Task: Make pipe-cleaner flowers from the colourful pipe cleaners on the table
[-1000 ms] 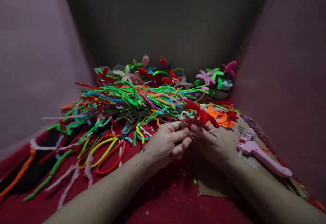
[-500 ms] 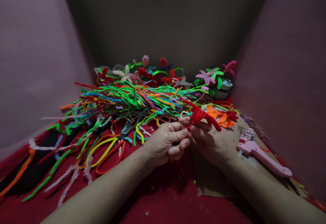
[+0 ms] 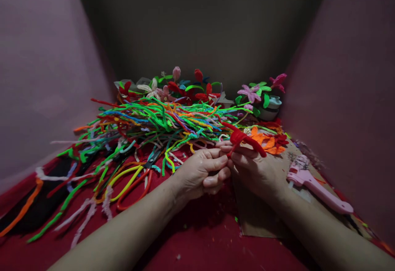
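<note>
Between my two hands is a red pipe-cleaner flower (image 3: 239,137), its petals spread above my fingertips. My left hand (image 3: 206,168) pinches its lower end between thumb and fingers. Close against it, my right hand (image 3: 254,170) is closed round the base from the other side. One red petal bends down to the right over the right hand's fingers. Just behind the hands lies a big pile of coloured pipe cleaners (image 3: 166,116). Orange pipe-cleaner petals (image 3: 263,140) lie right behind my right hand.
Scissors with yellow and red handles (image 3: 149,188) lie left of my hands. A pink glue gun (image 3: 321,188) rests at the right, by a cardboard sheet (image 3: 259,225). Finished fuzzy flowers (image 3: 249,93) stand at the back. Red cloth (image 3: 185,250) covers the surface; walls enclose both sides.
The red flower has turned slightly between my fingers, so its petals face a little differently. Both hands stay almost in the same place.
</note>
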{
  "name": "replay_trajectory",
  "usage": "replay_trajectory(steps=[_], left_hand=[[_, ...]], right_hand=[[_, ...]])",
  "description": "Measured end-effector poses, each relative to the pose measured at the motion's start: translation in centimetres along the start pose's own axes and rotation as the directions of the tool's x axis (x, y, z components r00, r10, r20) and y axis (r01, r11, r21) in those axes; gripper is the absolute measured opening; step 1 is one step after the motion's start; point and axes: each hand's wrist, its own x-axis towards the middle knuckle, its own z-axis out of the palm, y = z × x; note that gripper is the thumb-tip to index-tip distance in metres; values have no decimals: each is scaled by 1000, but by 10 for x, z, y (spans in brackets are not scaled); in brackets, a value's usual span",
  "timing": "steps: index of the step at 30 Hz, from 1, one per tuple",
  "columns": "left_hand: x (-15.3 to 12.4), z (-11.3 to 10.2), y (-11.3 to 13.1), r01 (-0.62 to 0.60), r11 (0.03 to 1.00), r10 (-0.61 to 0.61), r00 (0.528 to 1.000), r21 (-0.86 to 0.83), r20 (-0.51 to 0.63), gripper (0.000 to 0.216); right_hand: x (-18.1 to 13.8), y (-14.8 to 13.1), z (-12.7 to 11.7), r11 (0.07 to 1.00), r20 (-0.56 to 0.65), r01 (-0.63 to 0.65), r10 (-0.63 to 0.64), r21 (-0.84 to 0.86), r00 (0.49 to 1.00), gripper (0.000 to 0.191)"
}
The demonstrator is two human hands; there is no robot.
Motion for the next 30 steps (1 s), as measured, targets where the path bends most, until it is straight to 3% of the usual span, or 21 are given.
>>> replay_trajectory(steps=[2,4,6,9,11,12,15,18,25,30], left_hand=[[1,2,-1,-46,992,53,997,121,-55,16],[3,4,-4,-89,930,154,975,356,-159,20],[4,4,-10,-128,752,343,914,646,-219,18],[4,1,-19,-180,393,595,797,902,-100,22],[4,1,-23,-180,327,619,783,928,-66,25],[3,2,-22,-163,375,593,799,913,-101,23],[2,8,-16,-99,644,424,871,759,-246,23],[2,14,-8,-92,821,299,910,564,-286,23],[1,14,-6,-120,965,179,952,235,-249,19],[0,14,-8,-109,994,111,978,22,-179,13]], right_hand=[[0,1,2,1000,21,-2,1,14,1000,25],[0,3,4,1000,32,-6,6,11,999,22],[0,3,4,1000,14,17,-17,-26,1000,20],[0,-2,3,983,-36,35,-42,-182,998,16],[-1,-4,2,961,-51,19,-34,-278,998,14],[-1,-4,1,956,-48,14,-30,-292,998,15],[-2,4,-2,976,-13,17,-20,-216,1000,23],[-3,14,-4,994,46,-5,10,-111,999,29],[-3,15,-3,998,39,-43,44,-38,998,30],[-1,12,-7,991,67,-131,129,34,989,30]])
